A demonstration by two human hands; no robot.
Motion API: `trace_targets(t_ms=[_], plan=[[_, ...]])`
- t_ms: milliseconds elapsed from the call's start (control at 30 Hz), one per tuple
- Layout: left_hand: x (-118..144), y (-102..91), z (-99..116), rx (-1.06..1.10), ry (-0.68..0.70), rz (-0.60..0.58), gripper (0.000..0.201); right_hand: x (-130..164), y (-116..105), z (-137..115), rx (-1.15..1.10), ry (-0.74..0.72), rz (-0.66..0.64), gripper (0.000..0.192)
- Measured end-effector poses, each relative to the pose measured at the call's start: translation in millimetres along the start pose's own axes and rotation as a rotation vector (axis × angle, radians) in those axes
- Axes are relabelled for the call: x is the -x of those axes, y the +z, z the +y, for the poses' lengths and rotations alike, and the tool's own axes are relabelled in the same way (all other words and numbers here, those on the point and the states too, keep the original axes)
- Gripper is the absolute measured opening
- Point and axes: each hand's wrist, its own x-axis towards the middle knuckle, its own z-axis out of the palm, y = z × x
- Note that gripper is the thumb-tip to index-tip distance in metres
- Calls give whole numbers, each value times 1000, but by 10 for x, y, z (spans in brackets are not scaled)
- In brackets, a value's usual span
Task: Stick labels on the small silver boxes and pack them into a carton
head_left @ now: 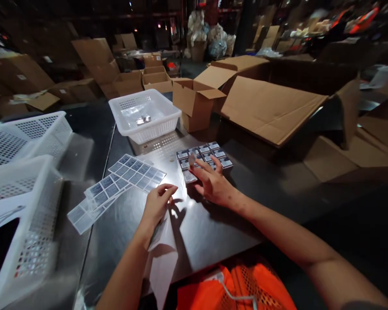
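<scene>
My left hand is closed, thumb and fingertips pinched, and a white label sheet hangs below it towards the table edge. My right hand reaches over a block of small dark boxes with white printed labels, packed together in rows. Its fingers are spread and bent over the near boxes. By the index fingertip is a small pale, translucent piece, perhaps a sticker; I cannot tell whether it is held. Several sheets of grey printed labels lie overlapping left of the boxes.
A white plastic basket with a few small items stands behind the sheets. An open carton is beside it, with a larger open carton to the right. More white baskets line the left side. Workers in orange are far back.
</scene>
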Motion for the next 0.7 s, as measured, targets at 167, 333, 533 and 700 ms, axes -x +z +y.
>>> trace_targets(t_ms=[167,333,533,700], plan=[[99,26,116,154,13,-78,68,7,-79,-203,-99,-20,133,43],[203,-46,146,-57,167,-43,53,-79,-276,-334,-250,-122,105,41],[280,-65,122,-451,675,113,50,-109,-453,-303,-830,356,422,17],[332,-10,102,-603,987,145,52,-38,-419,-344,-1337,846,234,22]])
